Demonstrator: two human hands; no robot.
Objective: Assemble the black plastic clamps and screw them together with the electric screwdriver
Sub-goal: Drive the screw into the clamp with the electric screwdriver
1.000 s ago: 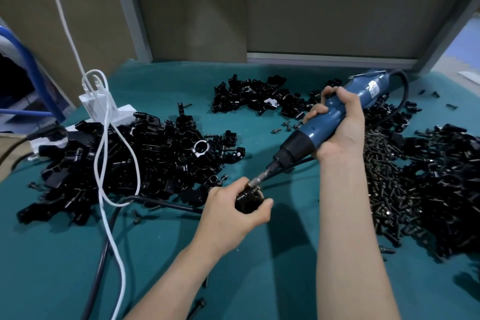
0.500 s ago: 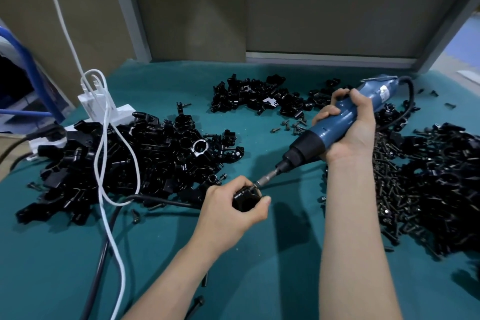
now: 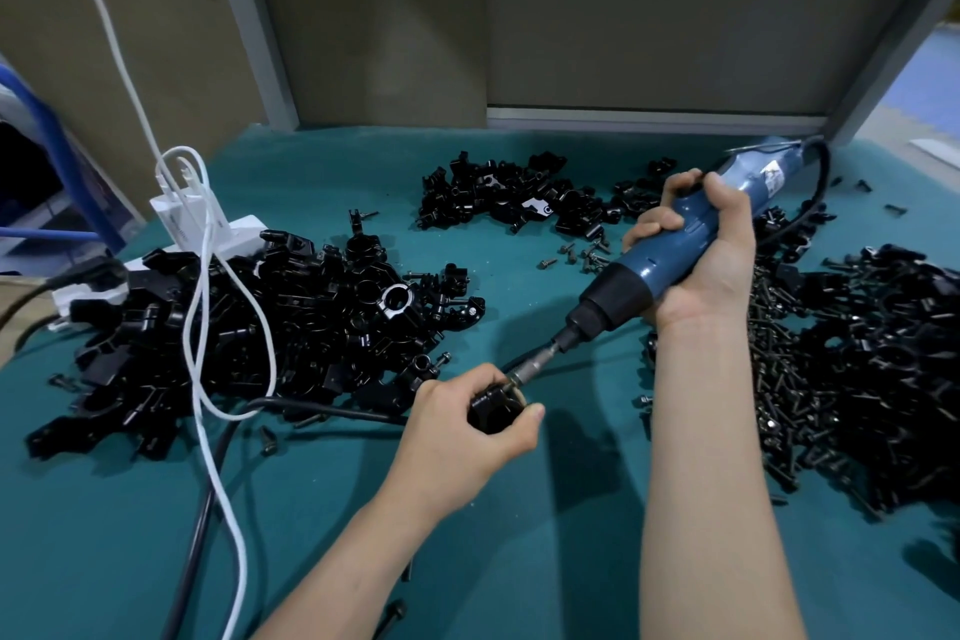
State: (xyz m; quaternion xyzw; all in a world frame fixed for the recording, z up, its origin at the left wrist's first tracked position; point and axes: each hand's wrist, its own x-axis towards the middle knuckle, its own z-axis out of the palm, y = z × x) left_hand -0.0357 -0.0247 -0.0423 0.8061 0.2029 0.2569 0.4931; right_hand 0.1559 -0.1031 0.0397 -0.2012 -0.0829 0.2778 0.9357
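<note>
Clamp (image 3: pixel 491 413) is gripped in the left hand (image 3: pixel 467 437) over the middle of the table (image 3: pixel 571 546). Screwdriver (image 3: pixel 618 294), clasped by the right hand (image 3: pixel 701 255), is seated on it. Bit (image 3: pixel 537 360) should be kept square, clamp steadied.

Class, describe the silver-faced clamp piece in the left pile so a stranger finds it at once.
Start at the big heap of black clamp parts on the left of the teal table. Near its right edge lies the clamp piece. Its face round the hole gleams silver; its neighbours are all black.
</note>
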